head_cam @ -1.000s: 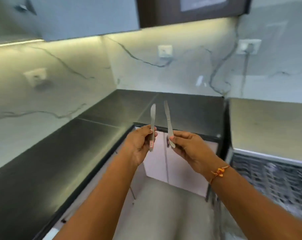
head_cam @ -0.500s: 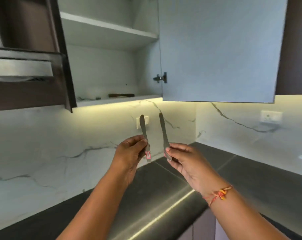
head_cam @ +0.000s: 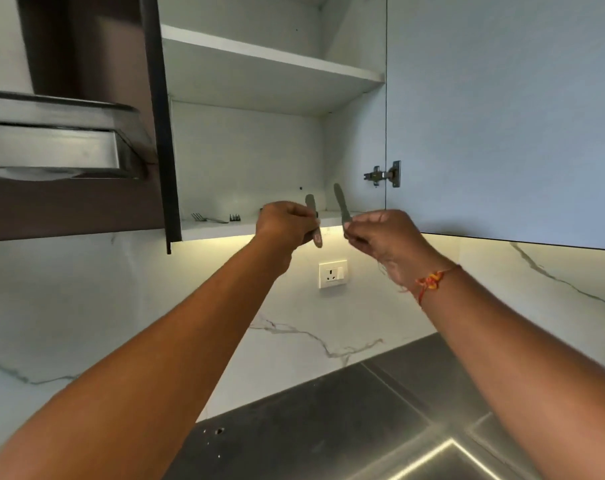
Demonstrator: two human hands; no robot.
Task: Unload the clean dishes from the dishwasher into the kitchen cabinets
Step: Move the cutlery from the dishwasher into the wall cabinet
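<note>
At the centre of the frame, the fingers of the left hand (head_cam: 287,220) are curled round the middle of the left knife (head_cam: 310,202). Its tip stands up above the fist and its other end pokes out below. Just to the right, the right hand (head_cam: 380,233) pinches the right knife (head_cam: 340,206) near its lower end between thumb and fingers, with the blade tilted up and to the left. The two knives are close together but apart. Both are held in front of the edge of the lower shelf (head_cam: 259,225) of the open cabinet (head_cam: 245,150). Forks (head_cam: 207,218) lie on that shelf, left of the hands. An orange thread (head_cam: 430,280) circles the right wrist. The cabinet door (head_cam: 501,116) fills the upper right, with its hinge (head_cam: 384,174) above the right hand. A socket (head_cam: 332,274) sits on the marble wall below the hands, a hood (head_cam: 51,150) at the left, and the dark counter (head_cam: 328,427) along the bottom.
</note>
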